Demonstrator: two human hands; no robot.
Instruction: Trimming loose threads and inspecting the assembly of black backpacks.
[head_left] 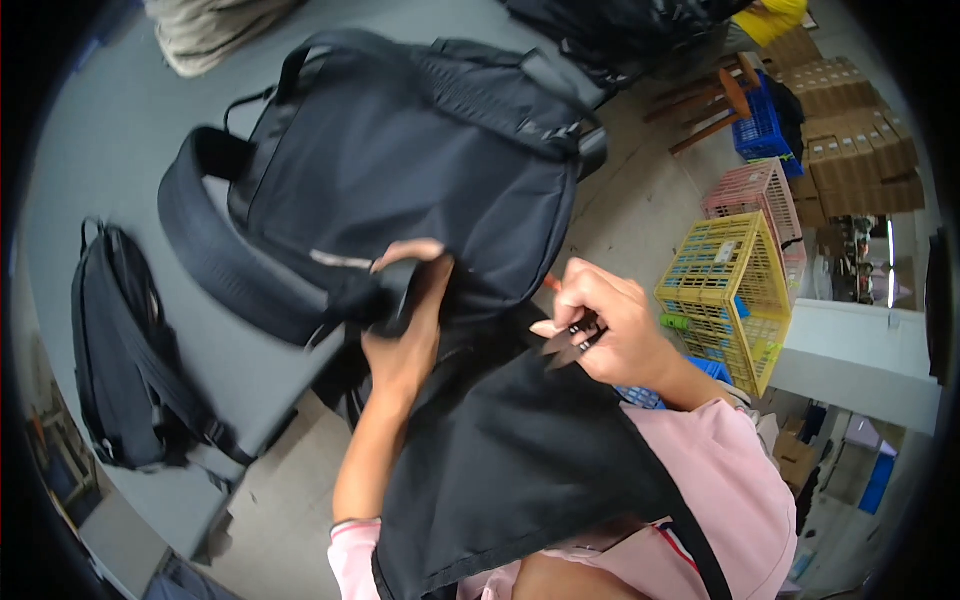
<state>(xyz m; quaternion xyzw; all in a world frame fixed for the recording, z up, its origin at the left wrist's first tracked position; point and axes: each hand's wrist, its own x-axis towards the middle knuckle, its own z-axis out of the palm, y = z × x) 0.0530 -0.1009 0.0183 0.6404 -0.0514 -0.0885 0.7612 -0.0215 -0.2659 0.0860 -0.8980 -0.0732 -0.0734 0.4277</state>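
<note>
A large black backpack [400,180] lies on the grey table in front of me, its wide padded strap [225,265] looping out to the left. My left hand [405,325] is closed around a black strap at the backpack's near edge; motion blurs it a little. My right hand [615,325], to the right of the backpack's lower corner, holds small thread snips [568,347] with the blades pointing left and down. Beside its fingertips shows a small orange piece [552,283], too small to name. Below both hands hangs my black apron [510,450].
On the grey table [90,180] a smaller black bag [125,350] lies at left, beige cloth [205,35] at the far edge. Black bags [620,40] sit beyond. To the right stand a wooden stool [715,110], yellow crate [715,290], pink crate [750,190] and cardboard boxes [850,160].
</note>
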